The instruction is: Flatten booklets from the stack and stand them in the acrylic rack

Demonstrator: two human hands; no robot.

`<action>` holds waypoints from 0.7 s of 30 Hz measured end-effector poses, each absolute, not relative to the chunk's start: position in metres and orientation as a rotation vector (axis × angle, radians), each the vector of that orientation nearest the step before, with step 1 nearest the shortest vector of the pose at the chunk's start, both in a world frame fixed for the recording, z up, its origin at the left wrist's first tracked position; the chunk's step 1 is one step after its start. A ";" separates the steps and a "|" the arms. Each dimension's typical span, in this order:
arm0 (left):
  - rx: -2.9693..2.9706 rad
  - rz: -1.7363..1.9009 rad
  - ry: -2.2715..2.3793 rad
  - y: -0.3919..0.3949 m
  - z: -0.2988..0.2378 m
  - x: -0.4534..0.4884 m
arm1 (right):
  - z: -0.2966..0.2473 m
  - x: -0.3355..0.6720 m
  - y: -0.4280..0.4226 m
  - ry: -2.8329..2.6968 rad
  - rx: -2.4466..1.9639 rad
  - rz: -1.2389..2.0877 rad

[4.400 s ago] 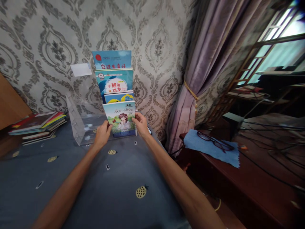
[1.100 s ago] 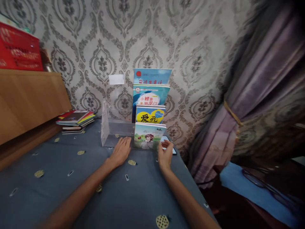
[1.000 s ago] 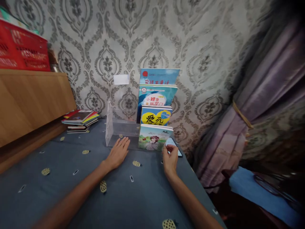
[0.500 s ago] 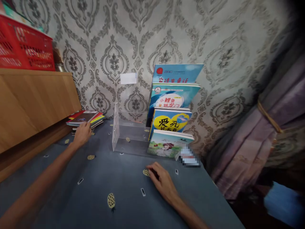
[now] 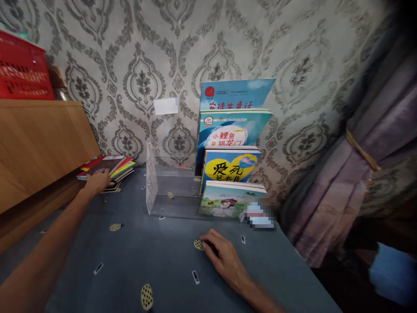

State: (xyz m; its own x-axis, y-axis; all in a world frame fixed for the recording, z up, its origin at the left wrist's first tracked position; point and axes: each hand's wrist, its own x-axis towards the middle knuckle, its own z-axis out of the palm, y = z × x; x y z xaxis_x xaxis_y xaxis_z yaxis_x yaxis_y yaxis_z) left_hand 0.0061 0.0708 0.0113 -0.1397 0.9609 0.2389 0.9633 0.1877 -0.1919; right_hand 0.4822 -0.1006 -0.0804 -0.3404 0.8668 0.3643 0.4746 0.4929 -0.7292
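My left hand [image 5: 98, 180] reaches to the far left and rests on the near edge of a stack of books [image 5: 125, 173]. Its fingers lie over the dark cover of the top book [image 5: 106, 162], without a visible grip round it. My right hand [image 5: 223, 256] rests on the table with loosely bent fingers, a gap between thumb and forefinger, and nothing held. Beyond it stands a clear plastic rack [image 5: 150, 182]. Several picture books fill its right side in tiers: a blue one [image 5: 237, 92], a teal one [image 5: 239, 126], a yellow-and-blue one [image 5: 224, 169] and a green one [image 5: 233, 202].
A blue-grey cloth with pineapple prints covers the table [image 5: 169, 261]. At left, a wooden cabinet [image 5: 42, 148] carries a red basket [image 5: 24, 69]. A tied curtain [image 5: 339, 191] hangs at right. A white label [image 5: 166, 105] is on the patterned wall behind the rack.
My left hand has moved left along the stack, from its right part to its near edge. The view has shifted slightly. My right hand stays in place on the table.
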 end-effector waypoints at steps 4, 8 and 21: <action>-1.865 0.096 -2.110 0.071 0.015 0.005 | -0.082 0.483 -0.101 -1.994 -1.107 0.655; -1.883 0.142 -2.069 0.069 0.021 0.002 | -0.081 0.483 -0.102 -2.003 -1.114 0.659; -1.944 0.042 -2.036 0.069 0.015 -0.007 | -0.082 0.483 -0.101 -2.005 -1.118 0.633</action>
